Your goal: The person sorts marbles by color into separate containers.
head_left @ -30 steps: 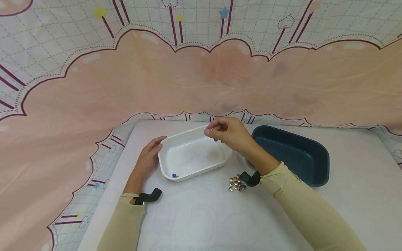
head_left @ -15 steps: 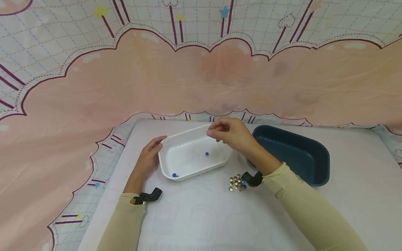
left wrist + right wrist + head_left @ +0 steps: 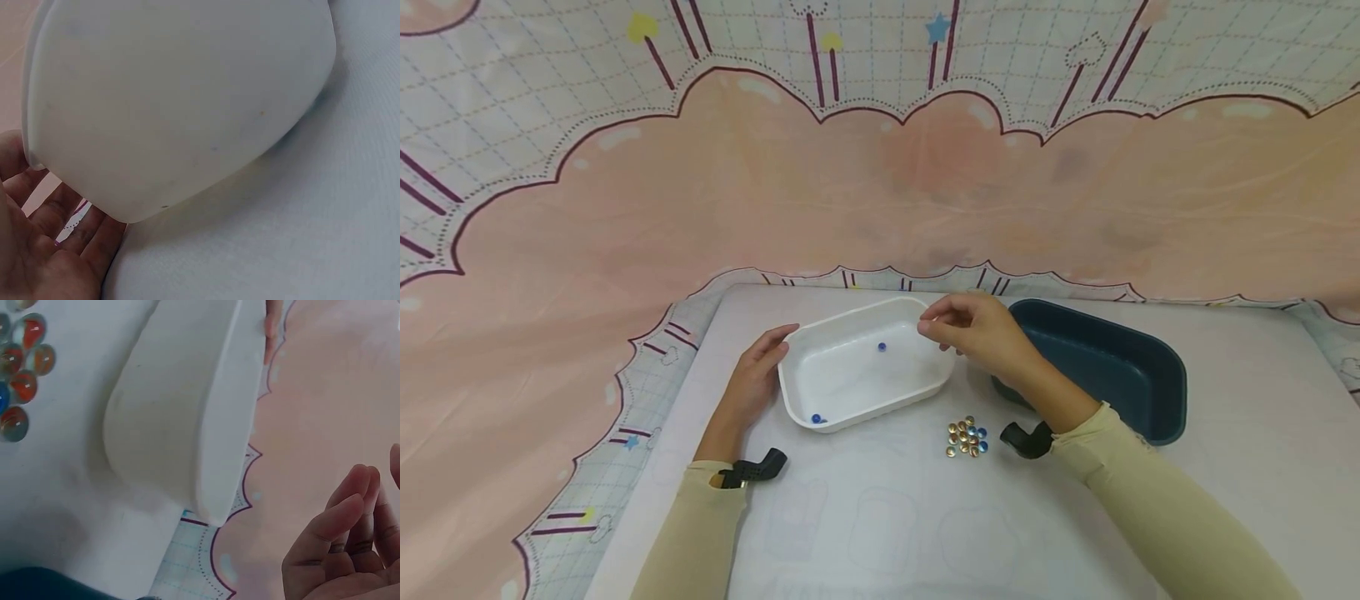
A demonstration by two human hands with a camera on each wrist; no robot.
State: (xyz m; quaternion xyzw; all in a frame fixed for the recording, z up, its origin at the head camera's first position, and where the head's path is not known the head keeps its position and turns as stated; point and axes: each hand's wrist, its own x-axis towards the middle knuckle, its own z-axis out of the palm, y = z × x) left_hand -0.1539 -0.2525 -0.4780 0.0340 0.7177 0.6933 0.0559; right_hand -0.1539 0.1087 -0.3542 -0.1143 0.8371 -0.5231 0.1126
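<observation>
Though near the white tray's rim (image 3: 886, 408), right fingers (image 3: 947, 333) clear.

Glossy glass marbles (image 3: 22, 384); smooth plastic tray (image 3: 850, 375).

Dark tray (image 3: 1123, 375) partly hidden behind right forearm (image 3: 1060, 396), marbles (image 3: 24, 386) cropped at right wrist view's left edge

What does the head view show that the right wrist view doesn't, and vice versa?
Only the head view: the blue marbles inside the white tray, both sleeves, and most of the left hand.

Only the right wrist view: the orange-red swirls within the loose marbles, and the palm side of the right hand.

Both: the white tray, loose marbles, right hand, patterned backdrop, part of the left hand, and the dark tray, just its edge at the wrist.
</observation>
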